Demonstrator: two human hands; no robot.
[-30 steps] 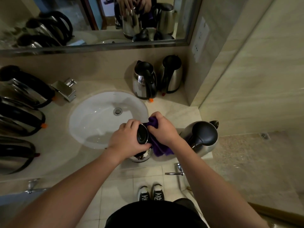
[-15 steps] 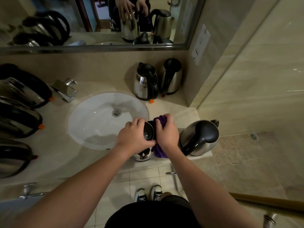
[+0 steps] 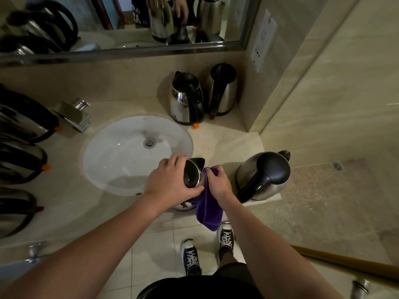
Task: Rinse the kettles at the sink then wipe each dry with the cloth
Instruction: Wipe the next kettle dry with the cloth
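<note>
While gripped: kettle (image 3: 192, 174), purple cloth (image 3: 208, 209).

Seven kettles: one held (image 3: 192, 175), three right (image 3: 264, 175) (image 3: 186, 98) (image 3: 223, 89), three left (image 3: 23, 119) (image 3: 19, 162) (image 3: 15, 212); one purple cloth (image 3: 208, 210).

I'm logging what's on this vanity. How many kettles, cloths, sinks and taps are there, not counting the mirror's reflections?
Kettles: 7, one held, one beside it, two at the back, three at left
Cloths: 1
Sinks: 1
Taps: 1
Total: 10
</note>
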